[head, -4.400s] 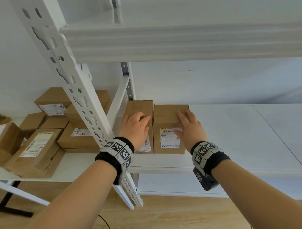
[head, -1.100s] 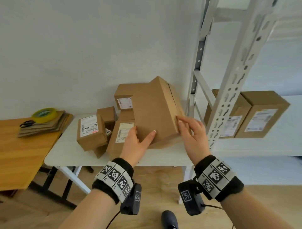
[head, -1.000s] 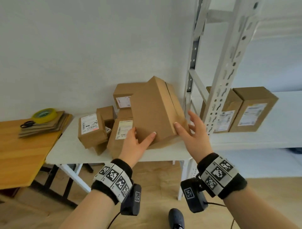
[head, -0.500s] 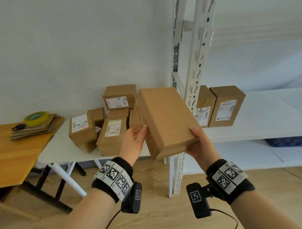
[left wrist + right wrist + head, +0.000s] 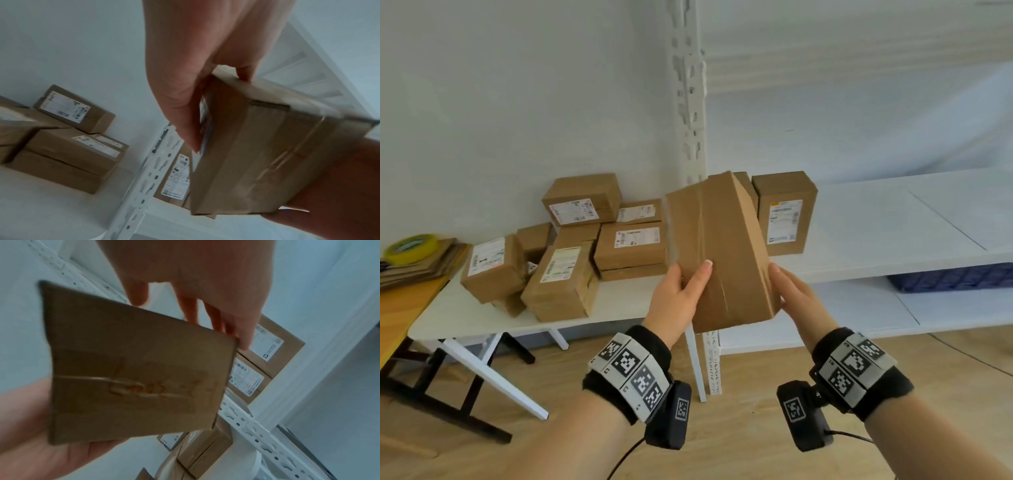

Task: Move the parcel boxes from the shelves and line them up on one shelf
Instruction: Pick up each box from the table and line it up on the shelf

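Fingers of the left hand (image 5: 677, 297) and right hand (image 5: 798, 297) curl round opposite sides of the taped cardboard parcel box (image 5: 717, 253), held upright in mid-air, long axis vertical. Beyond it, slightly right, two labelled boxes (image 5: 784, 212) stand on the smooth white shelf (image 5: 893, 236).

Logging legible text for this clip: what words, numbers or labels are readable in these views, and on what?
Nothing can be quoted with certainty.
Orange handwriting on the held box: blurred scrawl, unreadable.
Printed label on the shelf box: too small to read.
Labels on the table boxes: too small and blurred.
Green print on the tape roll: unreadable.
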{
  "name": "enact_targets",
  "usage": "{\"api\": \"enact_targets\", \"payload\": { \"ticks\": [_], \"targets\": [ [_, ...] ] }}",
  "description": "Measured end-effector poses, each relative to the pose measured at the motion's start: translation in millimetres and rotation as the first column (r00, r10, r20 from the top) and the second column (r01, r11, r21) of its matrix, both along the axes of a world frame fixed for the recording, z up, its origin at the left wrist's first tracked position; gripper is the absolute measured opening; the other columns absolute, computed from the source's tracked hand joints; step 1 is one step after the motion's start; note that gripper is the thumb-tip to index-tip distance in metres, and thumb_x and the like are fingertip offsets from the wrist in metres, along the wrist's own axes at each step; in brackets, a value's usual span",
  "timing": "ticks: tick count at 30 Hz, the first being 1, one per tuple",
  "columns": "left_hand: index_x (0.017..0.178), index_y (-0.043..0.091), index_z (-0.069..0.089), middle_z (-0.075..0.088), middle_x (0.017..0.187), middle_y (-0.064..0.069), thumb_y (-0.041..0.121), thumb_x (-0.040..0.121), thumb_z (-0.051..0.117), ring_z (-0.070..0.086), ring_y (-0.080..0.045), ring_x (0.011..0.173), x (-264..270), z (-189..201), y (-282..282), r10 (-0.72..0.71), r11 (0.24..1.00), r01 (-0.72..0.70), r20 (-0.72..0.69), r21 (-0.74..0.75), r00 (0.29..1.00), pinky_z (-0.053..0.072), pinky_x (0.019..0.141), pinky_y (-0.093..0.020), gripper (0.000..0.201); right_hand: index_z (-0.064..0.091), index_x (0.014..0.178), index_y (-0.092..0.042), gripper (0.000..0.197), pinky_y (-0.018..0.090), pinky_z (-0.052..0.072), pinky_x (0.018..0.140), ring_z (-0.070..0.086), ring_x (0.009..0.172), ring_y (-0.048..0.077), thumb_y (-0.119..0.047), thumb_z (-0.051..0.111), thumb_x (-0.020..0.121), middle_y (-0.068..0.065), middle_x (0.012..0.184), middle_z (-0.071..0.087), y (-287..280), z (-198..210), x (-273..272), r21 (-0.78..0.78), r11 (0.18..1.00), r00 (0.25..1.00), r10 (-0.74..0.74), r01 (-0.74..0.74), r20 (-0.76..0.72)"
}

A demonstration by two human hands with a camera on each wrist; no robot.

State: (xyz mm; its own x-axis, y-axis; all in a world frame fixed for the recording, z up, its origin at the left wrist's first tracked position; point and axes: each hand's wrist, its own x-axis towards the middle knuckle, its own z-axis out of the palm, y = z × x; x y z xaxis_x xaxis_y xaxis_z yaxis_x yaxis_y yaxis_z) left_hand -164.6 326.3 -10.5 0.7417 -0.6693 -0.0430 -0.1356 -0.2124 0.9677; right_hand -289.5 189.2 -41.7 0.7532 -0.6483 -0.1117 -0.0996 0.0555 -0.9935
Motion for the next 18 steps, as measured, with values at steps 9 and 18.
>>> {"api": "enact_targets", "payload": {
  "ticks": [9, 18],
  "targets": [
    [0.128, 0.023, 0.052, 0.060, 0.122, 0.002, 0.044, 0.098, 0.033, 0.057, -0.010, 0.112, -64, -11, -59, -0.030, 0.999, 0.031, 0.020, -0.043, 0.999, 0.043, 0.101, -0.028, 0.041, 0.058, 0.114, -0.030, 0.041, 0.023, 0.052, 0.080, 0.065, 0.099, 0.006, -0.046, 0.059, 0.076, -0.009, 0.110, 0.068, -46, 16, -80, 0.152, 0.987, 0.993, 0.028, -0.045, 0.112],
    [0.118, 0.024, 0.045, 0.052, 0.107, 0.017, 0.038, 0.082, 0.065, 0.050, 0.001, 0.099, -102, -16, -102, -0.023, 1.000, 0.023, 0.203, 0.004, 0.979, 0.037, 0.075, -0.003, 0.044, 0.046, 0.134, -0.027, 0.037, 0.042, 0.050, 0.092, 0.062, 0.102, 0.021, -0.022, 0.046, 0.097, 0.004, 0.108, 0.066, -88, 0, -123, 0.178, 0.968, 0.972, -0.199, 0.175, 0.124]
  ]
}}
